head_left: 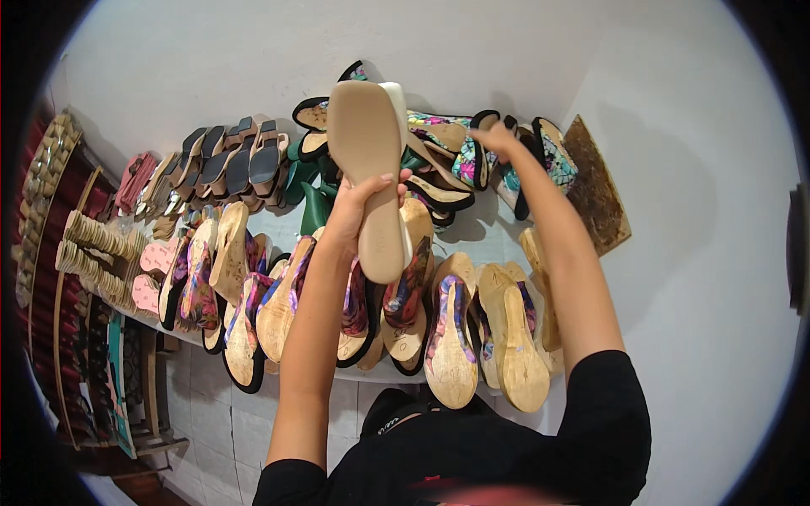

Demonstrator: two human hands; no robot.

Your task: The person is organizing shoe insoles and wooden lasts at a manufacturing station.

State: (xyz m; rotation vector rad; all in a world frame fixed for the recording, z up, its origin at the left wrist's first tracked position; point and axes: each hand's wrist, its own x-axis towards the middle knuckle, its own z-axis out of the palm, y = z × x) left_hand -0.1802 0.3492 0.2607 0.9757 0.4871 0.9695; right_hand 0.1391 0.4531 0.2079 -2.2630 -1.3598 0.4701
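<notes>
My left hand (359, 207) is closed round a pair of beige shoe insoles (364, 126), held upright above the table. A white edge of the second one shows behind the first. My right hand (498, 140) reaches to the back right, beside a floral shoe upper with black trim (469, 160). One finger points left there; the others are hidden, so whether it grips anything I cannot tell. In front of me stand wooden shoe lasts (453, 371) with purple floral uppers (198, 299) fitted on several of them.
Black-soled sandals (239, 169) line the back left of the white table (494, 240). Green shoe pieces (315, 207) lie mid-table. A brown board (595, 185) leans at the right wall. Racks of shoe parts (72, 312) stand to the left, near pink insoles (156, 257).
</notes>
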